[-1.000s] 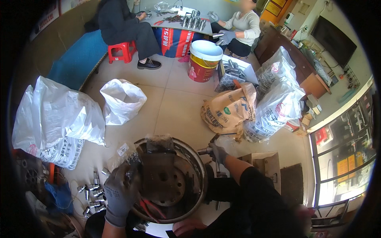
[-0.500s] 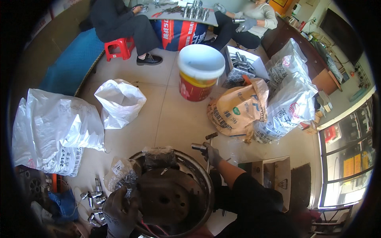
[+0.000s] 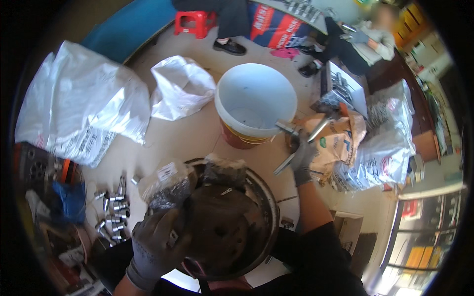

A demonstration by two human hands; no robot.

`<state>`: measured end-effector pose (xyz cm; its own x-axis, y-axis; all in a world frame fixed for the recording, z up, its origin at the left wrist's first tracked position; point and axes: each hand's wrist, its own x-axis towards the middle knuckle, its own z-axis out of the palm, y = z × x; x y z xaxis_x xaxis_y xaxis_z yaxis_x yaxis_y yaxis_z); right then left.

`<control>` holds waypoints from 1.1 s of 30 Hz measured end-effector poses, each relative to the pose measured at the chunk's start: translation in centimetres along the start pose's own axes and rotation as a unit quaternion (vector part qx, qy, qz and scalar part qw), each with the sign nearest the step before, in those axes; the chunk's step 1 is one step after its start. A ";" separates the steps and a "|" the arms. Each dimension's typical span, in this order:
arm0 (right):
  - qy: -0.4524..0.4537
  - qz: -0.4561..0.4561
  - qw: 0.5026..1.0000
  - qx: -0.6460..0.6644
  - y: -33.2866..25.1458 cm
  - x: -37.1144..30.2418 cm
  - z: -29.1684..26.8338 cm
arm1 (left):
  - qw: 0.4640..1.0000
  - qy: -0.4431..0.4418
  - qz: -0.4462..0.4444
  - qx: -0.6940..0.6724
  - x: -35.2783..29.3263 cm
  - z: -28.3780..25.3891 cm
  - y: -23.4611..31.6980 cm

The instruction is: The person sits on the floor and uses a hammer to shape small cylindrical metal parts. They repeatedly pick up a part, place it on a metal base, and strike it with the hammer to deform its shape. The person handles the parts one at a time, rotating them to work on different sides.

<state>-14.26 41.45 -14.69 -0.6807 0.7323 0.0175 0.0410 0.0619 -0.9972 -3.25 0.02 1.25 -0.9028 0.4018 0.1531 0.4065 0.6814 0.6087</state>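
My gloved right hand [image 3: 302, 160] is raised beside the white bucket [image 3: 256, 96], closed round a long metal bar [image 3: 320, 129] that looks like a hammer's handle. A metal cylinder [image 3: 286, 127] also juts from this hand, over the bucket's right rim. My gloved left hand [image 3: 160, 244] is closed at the left edge of a dark round work block [image 3: 212, 232], with a small metal piece [image 3: 173, 238] showing between its fingers. The block sits in a round dark rim [image 3: 273, 217]. On it lies a small shiny pin-like piece [image 3: 226, 191].
Clear plastic bags [image 3: 168, 185] lean at the block's far left. Several metal cylinders [image 3: 118, 204] lie on the floor at left. White sacks [image 3: 94, 98] stand left, a brown sack [image 3: 340, 148] right. A seated person [image 3: 368, 42] handles metal parts beyond a box [image 3: 353, 93].
My right hand has moved up and right, from near the rim to beside the bucket, carrying the cylinder and bar. My left hand stays by the block. The view has shifted.
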 end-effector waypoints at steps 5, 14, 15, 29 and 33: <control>-0.127 -0.179 0.910 -0.352 -4.6 7.4 3.7 | 1.000 0.000 0.024 0.003 -0.3 -0.6 0.1; -0.506 -0.260 0.493 -0.659 -1.5 7.9 9.8 | 0.997 0.069 0.031 0.001 -1.7 -0.7 -0.8; -0.452 -0.094 0.577 -0.674 -0.6 8.3 10.2 | 0.995 0.092 0.036 0.013 -1.8 -1.2 -0.8; -0.523 -0.186 0.415 -0.721 1.0 6.0 8.4 | 0.853 0.288 -0.308 -0.307 -10.9 -14.7 -21.1; -0.416 -0.130 0.642 -0.630 -8.5 0.2 4.5 | 0.910 0.135 -0.379 -0.099 -14.3 -5.2 -32.5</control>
<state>-18.03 38.01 -6.57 -0.9183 0.0016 -0.3959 0.0483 0.9930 -0.1079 -4.25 -31.05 -16.65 -0.9257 -0.3213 -0.1998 -0.3569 0.5665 0.7427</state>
